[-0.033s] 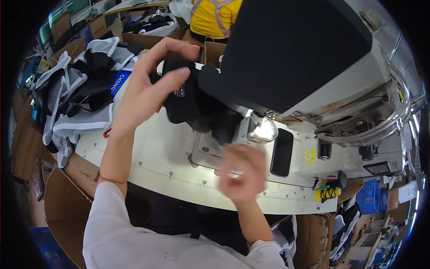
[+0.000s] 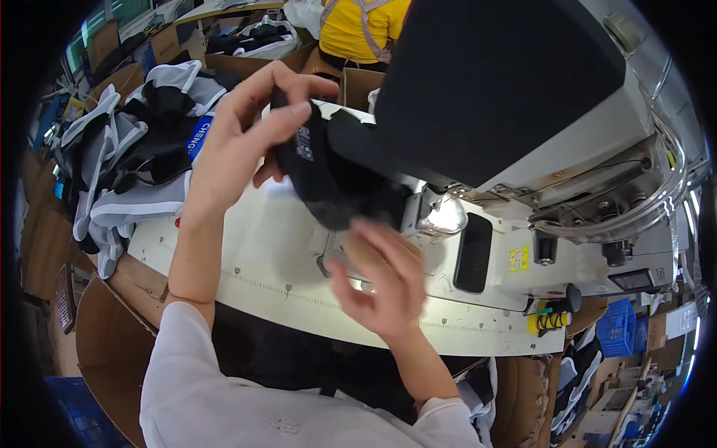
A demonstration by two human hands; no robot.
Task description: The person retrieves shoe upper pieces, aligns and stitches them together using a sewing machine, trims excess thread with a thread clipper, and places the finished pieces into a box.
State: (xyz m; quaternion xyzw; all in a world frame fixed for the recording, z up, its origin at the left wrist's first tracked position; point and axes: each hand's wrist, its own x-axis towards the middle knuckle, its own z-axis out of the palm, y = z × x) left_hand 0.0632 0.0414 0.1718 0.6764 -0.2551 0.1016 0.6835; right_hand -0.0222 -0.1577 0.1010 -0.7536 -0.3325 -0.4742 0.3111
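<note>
A: We start at our left fingers (image 2: 280, 112); they pinch the upper edge of the black fabric piece (image 2: 328, 179), thumb on the near face, the other fingertips curled over the far side; so the left hand (image 2: 231, 145) is closed on the cloth and lifts it off the desk (image 2: 246, 254).

B: And our right hand (image 2: 385, 280)? We see it blurred; its fingers (image 2: 377, 243) are spread fairly wide, palm turned toward the piece's lower edge, just below it; whether they touch the fabric we cannot tell.

A: Then the relation that matters; the piece hangs from the left fingers down and to the right, its long axis slanting from our upper left toward the lit spot under the sewing machine (image 2: 523, 134); the lower end sits just beside the lamp glow (image 2: 446, 216).

B: So the left hand has it outright; the right is the nearer one to the free lower end, which lies up and slightly left of those open fingers.

A: Further out; a heap of grey, white and black garments (image 2: 142, 157) lies on the desk's left end, well apart from the held piece; a person in a yellow top (image 2: 358, 30) stands beyond the desk; cardboard boxes (image 2: 112, 328) sit below its left edge.
</note>
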